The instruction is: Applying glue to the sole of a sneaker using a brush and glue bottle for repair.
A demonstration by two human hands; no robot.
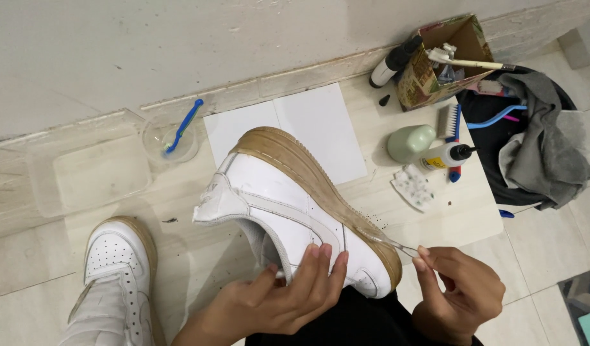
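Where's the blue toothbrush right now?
In the head view, the blue toothbrush stands in the small clear cup at upper left, against the wall base, between the clear plastic tray and the white paper sheets.

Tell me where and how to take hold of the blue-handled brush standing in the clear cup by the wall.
Grip the blue-handled brush by the free upper part of its handle, coming from above and a little to the right. It leans in the clear cup with its head down inside and its handle tip pointing up toward the wall, clear of the rim. Pinching there with the fingers avoids the cup wall, probably.
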